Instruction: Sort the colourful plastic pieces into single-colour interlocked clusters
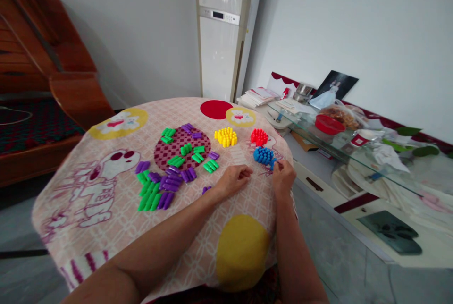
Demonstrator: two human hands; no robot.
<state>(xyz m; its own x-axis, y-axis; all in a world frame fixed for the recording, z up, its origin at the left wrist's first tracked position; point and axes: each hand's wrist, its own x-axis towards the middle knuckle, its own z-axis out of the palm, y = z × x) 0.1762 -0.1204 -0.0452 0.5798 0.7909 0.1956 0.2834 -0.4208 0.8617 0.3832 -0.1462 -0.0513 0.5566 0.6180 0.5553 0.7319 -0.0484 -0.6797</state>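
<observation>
While the left hand is resting half-curled, the right hand is touching blue pegs, both grips remaining unclear.

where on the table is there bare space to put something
Bare cloth lies left of the green pieces and purple pieces, over the dog print, and between the forearms, at the big yellow circle. It is crowded among those pieces and at right, where blue pieces sit between the right hand and red pieces.
</observation>
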